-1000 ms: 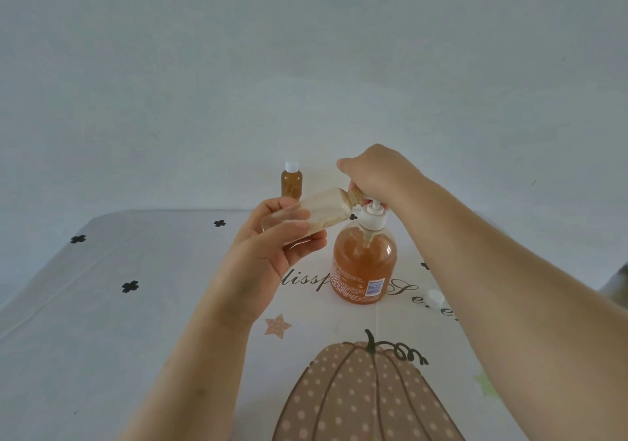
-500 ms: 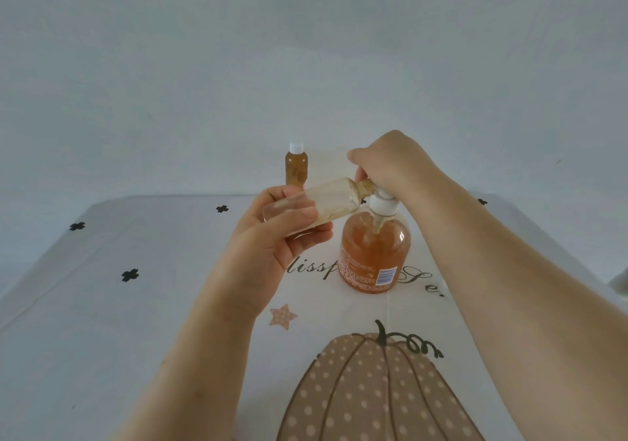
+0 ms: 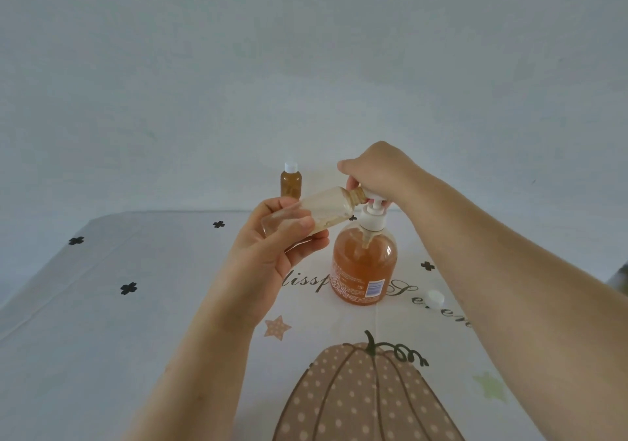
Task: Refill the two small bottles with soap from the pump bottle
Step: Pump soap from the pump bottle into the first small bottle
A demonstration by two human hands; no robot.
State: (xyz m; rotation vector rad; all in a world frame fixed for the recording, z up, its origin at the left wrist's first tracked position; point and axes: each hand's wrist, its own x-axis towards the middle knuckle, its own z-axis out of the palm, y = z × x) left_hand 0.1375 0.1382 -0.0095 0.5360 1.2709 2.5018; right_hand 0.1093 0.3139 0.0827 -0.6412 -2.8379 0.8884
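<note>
My left hand (image 3: 275, 250) grips a small clear bottle (image 3: 326, 211), tilted almost on its side, its open neck held against the spout of the pump bottle (image 3: 363, 264). The pump bottle stands upright on the table, filled with orange soap, with a white pump head. My right hand (image 3: 377, 172) curls over that pump head from above, hiding the nozzle. A thin layer of pale soap lies in the small bottle. A second small bottle (image 3: 291, 182), amber-filled with a white cap, stands upright behind at the table's far edge.
A loose white cap (image 3: 435, 298) lies on the tablecloth (image 3: 119, 338) right of the pump bottle. The cloth shows a pumpkin print (image 3: 367, 396), stars and script lettering. A plain pale wall stands behind the table.
The pump head has risen a little under my right hand. The view has shifted slightly; the small bottle stays at the spout.
</note>
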